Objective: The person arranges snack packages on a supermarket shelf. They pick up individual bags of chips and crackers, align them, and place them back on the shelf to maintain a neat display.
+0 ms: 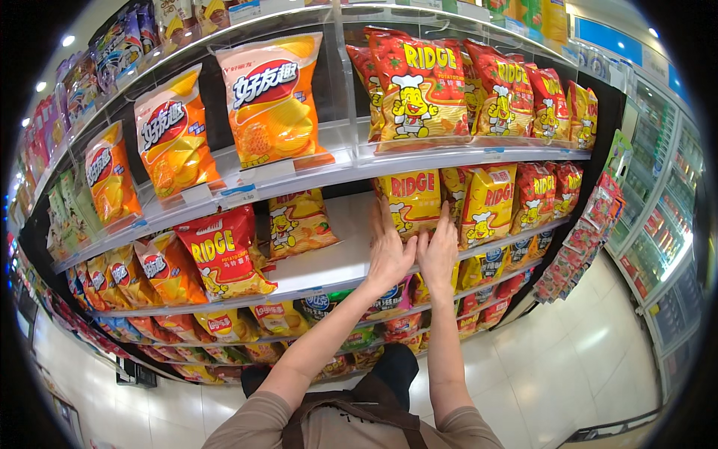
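Both hands reach onto the second shelf of a snack rack. My left hand point(389, 250) lies along the left side and lower edge of a yellow Ridge potato chip bag point(414, 196), my right hand point(438, 250) along its right side, so the bag stands between them. The thumbs come close together below it. To the right stands another yellow Ridge bag point(487, 205). Left of the hands, across bare white shelf, a yellow and orange chip bag point(297, 227) leans back, beside a red Ridge bag point(224, 252).
The upper shelf's edge point(387, 167) runs just above the hands. Orange chip bags point(275, 106) and red Ridge bags point(418, 95) stand on it behind clear guards. More chip bags fill lower shelves. Small packets point(589, 236) hang at the right end, near glass-door coolers point(662, 207).
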`<control>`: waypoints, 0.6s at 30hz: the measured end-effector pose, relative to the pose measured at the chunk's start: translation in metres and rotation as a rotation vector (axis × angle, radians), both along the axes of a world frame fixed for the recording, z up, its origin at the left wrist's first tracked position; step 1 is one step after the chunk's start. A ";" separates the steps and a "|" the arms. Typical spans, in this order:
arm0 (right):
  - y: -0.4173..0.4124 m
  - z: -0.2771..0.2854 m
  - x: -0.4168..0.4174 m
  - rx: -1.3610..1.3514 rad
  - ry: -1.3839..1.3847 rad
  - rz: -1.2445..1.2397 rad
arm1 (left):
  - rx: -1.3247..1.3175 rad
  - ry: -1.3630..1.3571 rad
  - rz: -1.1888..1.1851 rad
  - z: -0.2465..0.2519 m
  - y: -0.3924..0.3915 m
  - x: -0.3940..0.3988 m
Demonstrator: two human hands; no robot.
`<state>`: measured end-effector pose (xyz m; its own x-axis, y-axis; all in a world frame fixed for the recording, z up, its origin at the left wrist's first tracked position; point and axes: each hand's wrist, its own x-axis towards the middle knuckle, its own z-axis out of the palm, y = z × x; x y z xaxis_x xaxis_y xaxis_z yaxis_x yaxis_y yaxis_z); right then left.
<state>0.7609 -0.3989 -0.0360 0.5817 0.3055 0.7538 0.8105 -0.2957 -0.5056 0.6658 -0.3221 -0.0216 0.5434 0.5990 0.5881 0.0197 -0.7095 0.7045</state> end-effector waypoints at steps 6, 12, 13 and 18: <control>0.001 -0.001 0.000 0.048 0.059 0.066 | 0.084 0.023 0.044 -0.003 0.005 -0.004; -0.001 0.005 -0.017 0.083 0.002 0.116 | 0.148 -0.040 0.049 0.001 -0.001 -0.026; -0.003 0.008 -0.025 0.077 0.013 0.119 | 0.149 -0.043 0.053 0.004 -0.003 -0.034; -0.001 0.020 -0.063 0.071 0.007 0.192 | 0.128 0.010 0.059 0.025 -0.009 -0.088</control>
<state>0.6983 -0.3999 -0.0158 0.5231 0.3572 0.7738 0.8451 -0.0995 -0.5253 0.5780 -0.3314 0.0037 0.5156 0.5507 0.6564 0.0704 -0.7907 0.6081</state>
